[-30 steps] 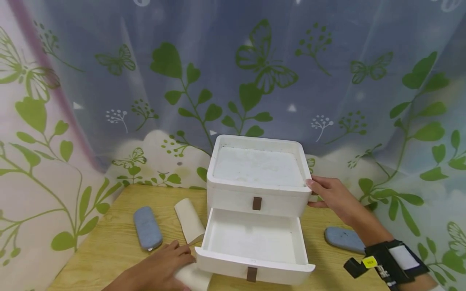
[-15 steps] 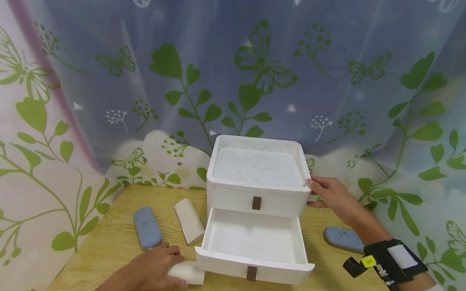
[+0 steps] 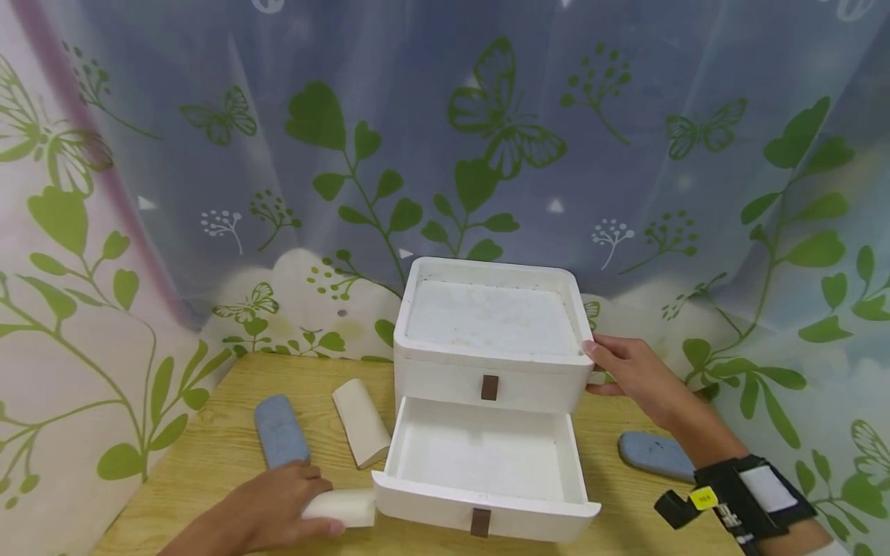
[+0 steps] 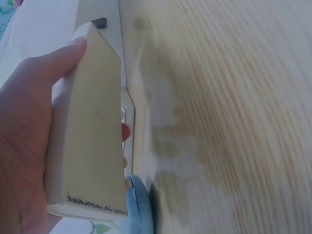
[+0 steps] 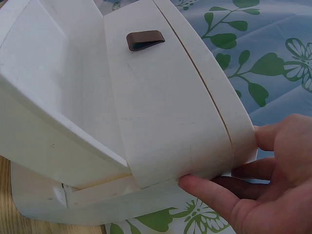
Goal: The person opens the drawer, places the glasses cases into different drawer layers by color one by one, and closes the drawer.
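Observation:
My left hand (image 3: pixel 267 506) holds a cream glasses case (image 3: pixel 341 508) just left of the pulled-out lower drawer (image 3: pixel 487 517). In the left wrist view the thumb lies along one side of that case (image 4: pixel 95 122), and fingertips show past its far edge. A white two-drawer cabinet (image 3: pixel 445 378) stands at the middle, its upper drawer closed and the lower one bare inside. My right hand (image 3: pixel 636 374) grips the cabinet's right front corner, thumb at the top rim. In the right wrist view the fingers (image 5: pixel 209 192) touch the cabinet's side.
Another cream glasses case (image 3: pixel 361 423) lies left of the cabinet. Farther left is a blue case (image 3: pixel 281 428), partly behind the left hand; a second blue case (image 3: pixel 657 454) lies to the right. A leaf-patterned curtain (image 3: pixel 348 154) hangs behind the wooden table (image 3: pixel 208 463).
My left hand has shifted left with the cream case, away from the drawer front, and now covers the lower end of the left blue case. The right hand and cabinet stay put.

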### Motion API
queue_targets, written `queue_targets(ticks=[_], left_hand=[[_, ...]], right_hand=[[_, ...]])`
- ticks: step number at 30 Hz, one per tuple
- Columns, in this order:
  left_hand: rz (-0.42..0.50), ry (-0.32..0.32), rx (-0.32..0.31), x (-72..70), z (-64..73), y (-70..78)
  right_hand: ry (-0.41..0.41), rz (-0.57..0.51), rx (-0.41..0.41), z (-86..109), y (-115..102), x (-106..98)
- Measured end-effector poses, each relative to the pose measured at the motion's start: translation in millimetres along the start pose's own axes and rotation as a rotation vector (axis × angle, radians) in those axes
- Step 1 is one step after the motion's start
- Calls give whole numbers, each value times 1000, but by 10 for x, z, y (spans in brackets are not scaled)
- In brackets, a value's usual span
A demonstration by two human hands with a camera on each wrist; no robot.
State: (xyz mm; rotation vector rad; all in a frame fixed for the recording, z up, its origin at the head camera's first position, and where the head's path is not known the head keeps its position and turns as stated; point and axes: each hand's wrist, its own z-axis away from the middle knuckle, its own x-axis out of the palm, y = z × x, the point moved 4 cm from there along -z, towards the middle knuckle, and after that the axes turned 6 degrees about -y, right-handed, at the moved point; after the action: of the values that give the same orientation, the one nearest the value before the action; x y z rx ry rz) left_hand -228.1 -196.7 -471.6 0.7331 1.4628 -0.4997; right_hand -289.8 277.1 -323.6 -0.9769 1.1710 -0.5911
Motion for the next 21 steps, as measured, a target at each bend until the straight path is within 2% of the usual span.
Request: queue_targets(ticks=[5, 9, 13, 21], left_hand=[[16, 5, -17, -31, 49, -57], [38, -31, -42, -91, 72, -106], [47, -64, -97, -170, 85, -157], [13, -25, -131, -352, 92, -149]], right_hand=[[0, -1, 1, 4, 4, -2], [-3, -4, 8, 9, -2, -2], [-3, -10, 12, 6, -14, 1], [3, -11, 11, 0, -15, 2]])
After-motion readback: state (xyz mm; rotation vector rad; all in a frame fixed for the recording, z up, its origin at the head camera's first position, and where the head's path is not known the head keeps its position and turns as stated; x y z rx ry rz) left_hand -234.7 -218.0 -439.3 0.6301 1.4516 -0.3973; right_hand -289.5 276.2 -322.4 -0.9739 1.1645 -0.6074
